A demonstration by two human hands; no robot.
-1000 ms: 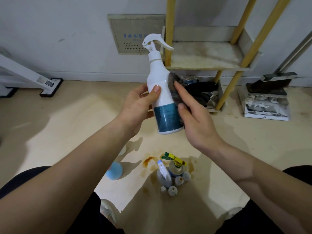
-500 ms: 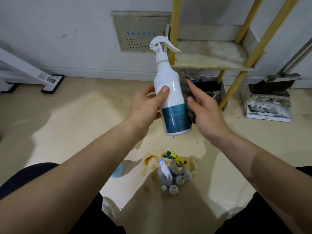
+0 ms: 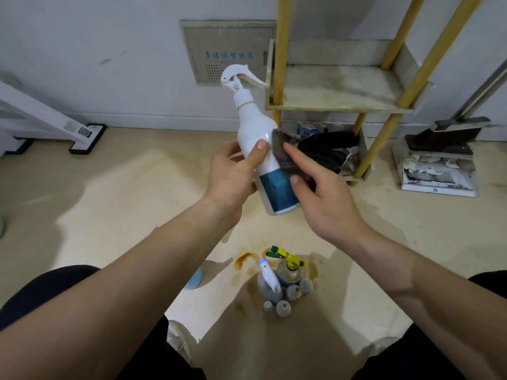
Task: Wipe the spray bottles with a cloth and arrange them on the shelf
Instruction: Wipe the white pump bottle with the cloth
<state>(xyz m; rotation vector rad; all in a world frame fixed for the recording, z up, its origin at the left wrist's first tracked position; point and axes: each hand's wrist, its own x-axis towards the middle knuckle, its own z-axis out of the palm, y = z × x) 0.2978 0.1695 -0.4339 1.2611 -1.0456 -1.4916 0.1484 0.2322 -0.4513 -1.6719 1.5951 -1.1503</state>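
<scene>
The left hand point(image 3: 233, 176) grips the white spray bottle point(image 3: 263, 149), which is tilted. The right hand point(image 3: 323, 198) presses a grey cloth point(image 3: 285, 152) on its side, pinching it with thumb and fingers.

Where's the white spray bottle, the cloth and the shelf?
spray bottle point(image 3: 255, 130): head view, white upper body.
cloth point(image 3: 282, 146): head view, grey upper part.
shelf point(image 3: 337, 89): head view, bare middle board.

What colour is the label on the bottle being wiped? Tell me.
Teal-blue label on a white bottle, seen in the head view.
</scene>
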